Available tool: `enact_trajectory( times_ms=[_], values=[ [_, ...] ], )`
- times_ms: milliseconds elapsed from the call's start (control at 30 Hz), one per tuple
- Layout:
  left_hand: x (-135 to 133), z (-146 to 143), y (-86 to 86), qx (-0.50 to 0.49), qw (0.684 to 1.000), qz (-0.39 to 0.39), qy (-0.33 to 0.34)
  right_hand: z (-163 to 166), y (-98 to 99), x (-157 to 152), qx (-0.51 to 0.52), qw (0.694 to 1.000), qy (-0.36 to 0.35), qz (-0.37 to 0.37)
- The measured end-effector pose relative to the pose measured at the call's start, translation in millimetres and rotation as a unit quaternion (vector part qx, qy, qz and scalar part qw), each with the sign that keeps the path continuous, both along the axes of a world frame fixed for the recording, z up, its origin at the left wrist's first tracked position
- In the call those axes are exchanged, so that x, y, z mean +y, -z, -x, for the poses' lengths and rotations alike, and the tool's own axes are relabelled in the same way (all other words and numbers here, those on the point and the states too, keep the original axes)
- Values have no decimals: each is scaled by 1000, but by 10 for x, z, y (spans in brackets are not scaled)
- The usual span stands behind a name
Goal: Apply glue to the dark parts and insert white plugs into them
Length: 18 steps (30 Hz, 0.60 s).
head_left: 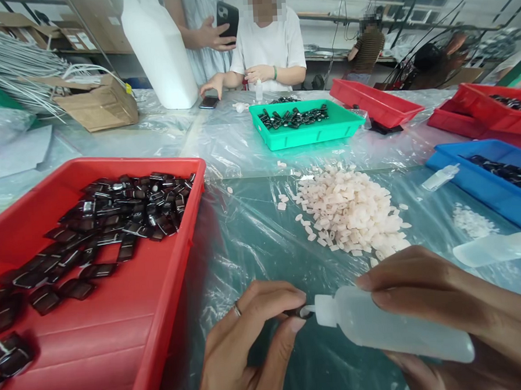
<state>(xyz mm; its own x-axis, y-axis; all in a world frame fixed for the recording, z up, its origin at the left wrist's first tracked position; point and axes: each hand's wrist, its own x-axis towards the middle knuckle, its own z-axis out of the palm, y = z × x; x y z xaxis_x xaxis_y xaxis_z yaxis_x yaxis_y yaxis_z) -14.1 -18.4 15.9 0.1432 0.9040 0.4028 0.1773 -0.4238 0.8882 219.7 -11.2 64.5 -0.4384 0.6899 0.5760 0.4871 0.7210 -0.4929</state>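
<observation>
My left hand (259,335), with a ring on one finger, pinches a small dark part (294,313) between thumb and fingertips; most of that part is hidden. My right hand (441,302) is wrapped round a translucent white squeeze bottle (402,324), tilted nearly level. The bottle's nozzle points left and meets the dark part at my left fingertips. Just beyond both hands lies a heap of small whitish pieces (348,205) on the plastic-covered table. A red tray (173,292) to the left holds many glossy black pieces (125,208).
Farther back stands a green tray (310,135) of black parts. Red trays (378,102) and a blue tray (496,197) line the right, near another squeeze bottle (490,250) and a smaller one (440,177). A big white jug (161,54) stands at the far left, with people across the table.
</observation>
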Motion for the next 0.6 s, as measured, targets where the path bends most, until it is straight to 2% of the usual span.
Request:
enact_trajectory(
  times_ms=[200,300,600],
  values=[
    [-5,9,6,3,1000,4,-1,-35,-2,-27,-2,1000,-1,9],
    [-5,14,8,7,1000,2,-4,-75,-24,-26,-30,999,-23,-7],
    [13,27,4,21,1000,-18,2,-58,-20,1,-7,1000,-17,-8]
  ],
)
